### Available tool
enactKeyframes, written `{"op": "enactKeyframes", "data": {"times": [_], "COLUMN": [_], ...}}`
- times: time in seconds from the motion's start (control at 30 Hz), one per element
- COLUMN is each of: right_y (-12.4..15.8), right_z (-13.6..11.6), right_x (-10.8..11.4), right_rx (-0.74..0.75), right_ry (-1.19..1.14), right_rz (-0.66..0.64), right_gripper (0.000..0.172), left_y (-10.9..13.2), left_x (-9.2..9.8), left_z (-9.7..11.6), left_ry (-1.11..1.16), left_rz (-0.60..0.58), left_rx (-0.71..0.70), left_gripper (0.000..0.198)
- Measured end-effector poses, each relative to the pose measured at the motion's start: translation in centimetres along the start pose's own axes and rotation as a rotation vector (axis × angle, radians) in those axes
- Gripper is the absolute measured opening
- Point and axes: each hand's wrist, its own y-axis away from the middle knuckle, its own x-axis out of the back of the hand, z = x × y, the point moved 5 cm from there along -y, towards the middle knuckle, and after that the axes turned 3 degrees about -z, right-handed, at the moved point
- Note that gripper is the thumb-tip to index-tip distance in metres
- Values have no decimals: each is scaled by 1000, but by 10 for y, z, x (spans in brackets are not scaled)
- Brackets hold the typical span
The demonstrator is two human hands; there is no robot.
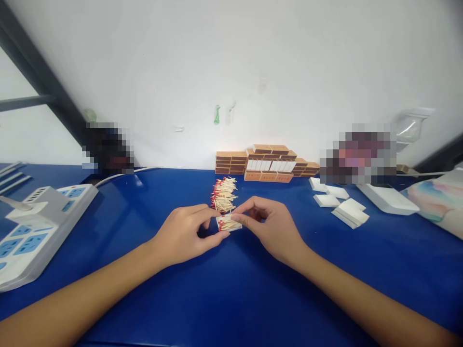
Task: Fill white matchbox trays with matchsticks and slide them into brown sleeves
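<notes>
In the head view my left hand [188, 231] grips a small white matchbox tray [237, 226] between thumb and fingers. Inside it lie wooden matches [227, 224] with red heads toward the left. The thumb and forefinger of my right hand [269, 224] are pinched over the tray's right part, at the match stems. How many matches they grip is hidden. Just beyond the tray, a loose pile of red-headed matches [224, 193] rests on the blue table [231, 294].
Stacked matchboxes [269, 176] stand against the wall. Several white trays [350, 212] lie at the right, near a larger white case [390, 198]. A power strip [39, 236] with a plugged-in adapter sits at the left. A clear plastic bottle [412, 126] is at the far right.
</notes>
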Motion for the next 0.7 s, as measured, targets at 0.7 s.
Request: {"op": "enactKeyframes", "data": {"times": [0.7], "right_y": [14], "right_z": [-18], "right_x": [-21], "right_rx": [259], "right_ry": [189], "right_rz": [-363], "right_gripper": [9], "left_y": [-1], "left_x": [-5], "left_z": [6], "left_ry": [61], "left_rz": [-153], "left_rx": [-122], "left_gripper": [31]}}
